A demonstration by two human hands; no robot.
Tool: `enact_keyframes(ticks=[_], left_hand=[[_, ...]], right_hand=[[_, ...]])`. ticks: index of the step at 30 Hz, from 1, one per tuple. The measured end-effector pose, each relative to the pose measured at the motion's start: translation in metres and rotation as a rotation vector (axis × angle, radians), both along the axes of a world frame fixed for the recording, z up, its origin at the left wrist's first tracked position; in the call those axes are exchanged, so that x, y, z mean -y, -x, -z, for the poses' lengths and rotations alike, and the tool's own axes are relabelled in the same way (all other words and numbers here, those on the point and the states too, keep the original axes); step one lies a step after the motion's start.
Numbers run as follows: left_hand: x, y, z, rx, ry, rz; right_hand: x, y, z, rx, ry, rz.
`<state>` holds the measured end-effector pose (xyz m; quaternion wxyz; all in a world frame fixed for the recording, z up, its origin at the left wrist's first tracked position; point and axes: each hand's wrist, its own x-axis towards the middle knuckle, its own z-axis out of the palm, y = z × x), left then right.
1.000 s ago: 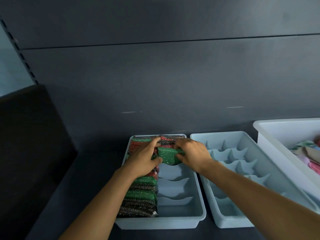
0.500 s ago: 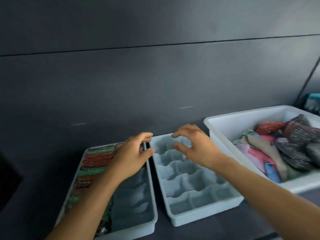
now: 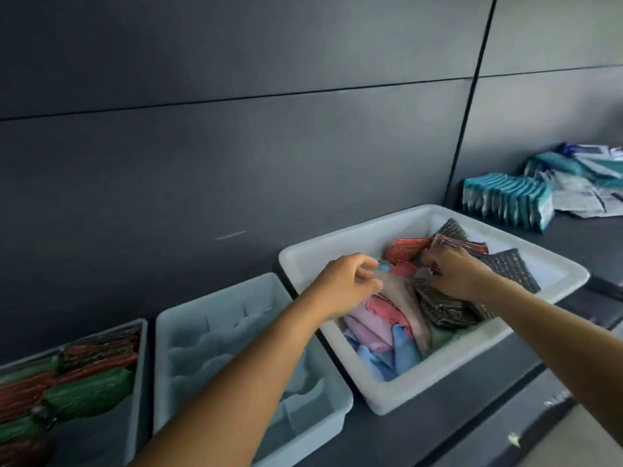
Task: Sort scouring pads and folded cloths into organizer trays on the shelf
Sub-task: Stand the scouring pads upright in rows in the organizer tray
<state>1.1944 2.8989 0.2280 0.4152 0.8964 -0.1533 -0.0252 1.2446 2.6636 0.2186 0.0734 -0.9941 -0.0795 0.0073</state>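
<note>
Grey and red scouring pads (image 3: 448, 308) heaped right in white bin (image 3: 404, 396), folded cloths (image 3: 377, 325) left. Left hand (image 3: 347, 284) pinching a cloth edge; right hand (image 3: 455, 274) fingers curled on one pad. Pad tray (image 3: 143, 348) part filled, cloth tray (image 3: 202, 315) unstarted: much left. Pad axes mixed, mostly slanting wallward; cloths lengthwise front to back.

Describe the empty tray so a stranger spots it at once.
Three containers line the dark shelf. The pale blue tray is the middle one, between the pad-filled tray and the white tub. Only its wavy compartments hold nothing.
</note>
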Motion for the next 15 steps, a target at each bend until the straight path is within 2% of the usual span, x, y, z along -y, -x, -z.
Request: enact_keyframes(ticks=[3, 6, 11, 15], left_hand=[[0.038, -0.027, 0.008, -0.071, -0.047, 0.022], [0.078, -0.046, 0.013, -0.081, -0.209, 0.066], [0.129, -0.063, 0.026, -0.164, -0.36, 0.137], [0.136, -0.069, 0.032, -0.148, -0.371, 0.057]], right_hand=[[0.026, -0.007, -0.006, -0.058, 0.059, 0.068], [0.033, -0.004, -0.014, -0.167, 0.114, 0.045], [0.04, -0.005, -0.007, -0.195, 0.105, 0.037], [0.045, -0.001, -0.004, -0.175, 0.049, 0.038]])
